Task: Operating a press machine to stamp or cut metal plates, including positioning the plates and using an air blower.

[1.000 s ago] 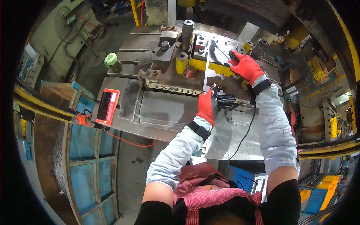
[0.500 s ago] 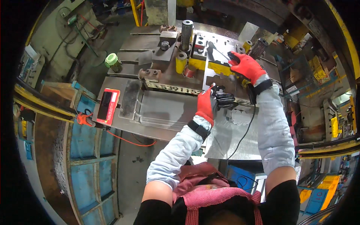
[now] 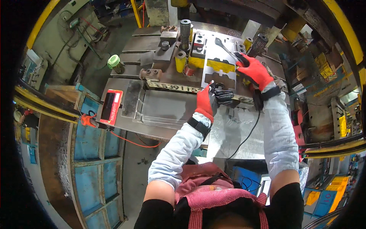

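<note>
A bright sheet-metal strip [image 3: 209, 72] with jagged cutouts lies across the press die. My left hand [image 3: 207, 100], in a red glove with black fingers, is closed at the strip's near end, its fingertips on the edge. My right hand [image 3: 256, 71], gloved the same way, grips a thin-handled tool [image 3: 227, 50] at the strip's right side. The tool's dark, rounded head points away from me and lies over the far part of the strip. Its exact kind does not show. Yellow metal is visible through one cutout.
Dark guide posts [image 3: 185, 35] and yellow cylinders [image 3: 180, 62] rise around the die. A green-lidded jar [image 3: 115, 63] and a red-framed box [image 3: 111, 108] are on the left. A black cable [image 3: 248, 135] hangs over the shiny metal sheet [image 3: 223, 143] nearest me.
My right hand has drawn the tool to the right and slightly toward me, showing more of the strip's cutouts. My left hand keeps to the strip's near end. The view has shifted slightly.
</note>
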The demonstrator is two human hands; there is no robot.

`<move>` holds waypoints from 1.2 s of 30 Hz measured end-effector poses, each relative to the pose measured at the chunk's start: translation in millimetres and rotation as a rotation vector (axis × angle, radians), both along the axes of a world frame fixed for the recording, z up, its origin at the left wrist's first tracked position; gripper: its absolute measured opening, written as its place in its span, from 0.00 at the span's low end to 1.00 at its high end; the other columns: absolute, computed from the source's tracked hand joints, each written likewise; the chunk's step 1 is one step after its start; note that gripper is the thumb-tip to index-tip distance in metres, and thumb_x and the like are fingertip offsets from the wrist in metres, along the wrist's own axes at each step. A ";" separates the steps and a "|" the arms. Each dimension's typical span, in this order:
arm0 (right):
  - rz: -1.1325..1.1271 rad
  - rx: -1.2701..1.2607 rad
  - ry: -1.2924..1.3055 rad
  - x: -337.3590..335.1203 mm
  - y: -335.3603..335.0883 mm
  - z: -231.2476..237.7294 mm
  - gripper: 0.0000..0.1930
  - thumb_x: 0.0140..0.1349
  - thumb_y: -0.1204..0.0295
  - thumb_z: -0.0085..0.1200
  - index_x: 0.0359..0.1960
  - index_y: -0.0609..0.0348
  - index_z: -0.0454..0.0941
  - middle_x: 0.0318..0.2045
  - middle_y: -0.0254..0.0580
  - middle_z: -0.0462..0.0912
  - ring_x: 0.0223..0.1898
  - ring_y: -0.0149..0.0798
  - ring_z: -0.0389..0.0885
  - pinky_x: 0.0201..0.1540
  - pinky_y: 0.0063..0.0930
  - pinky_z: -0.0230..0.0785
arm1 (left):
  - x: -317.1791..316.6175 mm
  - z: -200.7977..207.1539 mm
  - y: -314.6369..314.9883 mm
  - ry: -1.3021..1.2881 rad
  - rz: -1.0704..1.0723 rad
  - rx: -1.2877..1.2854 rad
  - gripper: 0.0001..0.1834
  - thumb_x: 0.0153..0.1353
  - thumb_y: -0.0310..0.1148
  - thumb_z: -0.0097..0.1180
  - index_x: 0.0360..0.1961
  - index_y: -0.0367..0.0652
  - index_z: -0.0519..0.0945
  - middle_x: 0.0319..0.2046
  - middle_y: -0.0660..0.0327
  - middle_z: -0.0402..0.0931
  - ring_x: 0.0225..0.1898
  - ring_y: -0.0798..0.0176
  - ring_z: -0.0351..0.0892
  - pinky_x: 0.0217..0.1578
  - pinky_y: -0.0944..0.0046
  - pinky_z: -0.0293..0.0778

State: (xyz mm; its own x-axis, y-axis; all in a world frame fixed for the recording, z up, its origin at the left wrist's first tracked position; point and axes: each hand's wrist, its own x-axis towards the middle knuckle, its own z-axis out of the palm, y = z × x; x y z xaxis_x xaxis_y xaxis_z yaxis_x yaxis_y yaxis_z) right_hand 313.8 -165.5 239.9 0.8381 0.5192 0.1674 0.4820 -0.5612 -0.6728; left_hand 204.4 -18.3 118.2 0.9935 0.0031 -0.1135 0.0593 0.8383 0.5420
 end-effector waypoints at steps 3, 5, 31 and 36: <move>0.005 -0.211 -0.133 19.0 14.7 3.9 0.29 0.43 0.65 0.53 0.51 0.60 0.68 0.38 0.53 0.77 0.40 0.48 0.75 0.44 0.32 0.65 | -4.1 15.3 -6.0 0.058 0.018 -0.147 0.18 0.60 0.41 0.45 0.30 0.33 0.75 0.25 0.52 0.77 0.23 0.56 0.80 0.25 0.60 0.78; -0.039 -0.285 -0.256 23.2 32.6 -1.3 0.28 0.43 0.65 0.53 0.50 0.61 0.68 0.38 0.53 0.77 0.40 0.49 0.75 0.43 0.33 0.65 | 1.9 -0.3 -1.4 -0.006 -0.023 -0.041 0.22 0.63 0.44 0.35 0.42 0.35 0.70 0.36 0.42 0.74 0.33 0.49 0.79 0.33 0.53 0.77; -0.791 0.713 0.614 -261.8 -230.4 -206.2 0.28 0.51 0.73 0.52 0.56 0.53 0.62 0.25 0.30 0.72 0.20 0.25 0.69 0.21 0.21 0.65 | -4.8 15.1 -9.3 0.018 0.009 -0.006 0.23 0.62 0.45 0.35 0.42 0.32 0.70 0.34 0.46 0.75 0.32 0.49 0.78 0.36 0.52 0.76; -0.728 0.720 0.582 -257.4 -232.4 -219.1 0.22 0.53 0.77 0.47 0.52 0.59 0.63 0.25 0.34 0.72 0.21 0.30 0.71 0.21 0.25 0.66 | -0.9 20.8 -14.1 0.029 0.042 -0.009 0.20 0.61 0.40 0.37 0.39 0.31 0.70 0.32 0.45 0.75 0.32 0.48 0.78 0.36 0.51 0.75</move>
State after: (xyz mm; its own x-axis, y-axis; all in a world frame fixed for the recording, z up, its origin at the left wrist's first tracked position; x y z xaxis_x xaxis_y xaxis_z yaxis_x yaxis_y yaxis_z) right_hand 56.4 -397.9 20.8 0.9449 -0.1716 -0.2788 -0.2793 0.0222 -0.9600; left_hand 203.5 -32.4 139.0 0.9888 0.0437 -0.1424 0.0394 0.8454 0.5327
